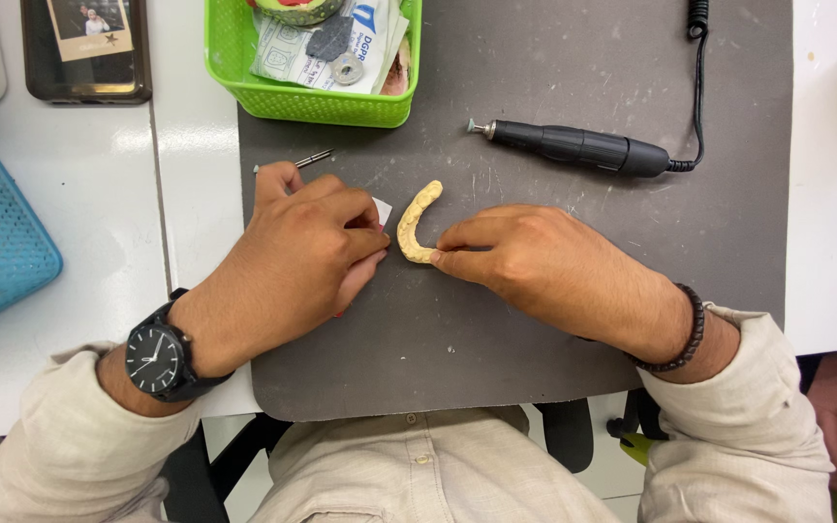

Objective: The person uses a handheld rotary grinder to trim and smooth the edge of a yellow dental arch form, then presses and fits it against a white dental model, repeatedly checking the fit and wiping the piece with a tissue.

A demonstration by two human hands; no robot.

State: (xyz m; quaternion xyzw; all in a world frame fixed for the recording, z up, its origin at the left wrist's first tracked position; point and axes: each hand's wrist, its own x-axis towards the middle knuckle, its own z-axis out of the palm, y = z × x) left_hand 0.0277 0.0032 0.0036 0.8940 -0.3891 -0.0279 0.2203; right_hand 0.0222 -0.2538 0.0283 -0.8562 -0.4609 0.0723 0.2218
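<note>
Head view: I see 2 hands on a curved dental cast on the grey mat.
Right hand pinches the cast's near end; left hand is closed around a small white piece just beside it. Rotary handpiece lies apart on the tabletop.

Both forearms are brought in from the bottom corners, angled inward, sleeves in pale cloth down to the wrists. A black watch is worn on the left wrist, a dark bead bracelet on the right. Left hand is laid palm down, knuckles up, fingers curled under and bunched toward the thumb tip; index is extended up and slightly left. Right hand is laid palm down, fingers drawn together, index and thumb pinched at the tips, pointing left. The fingertips of the two hands are set near each other, not touching.
</note>
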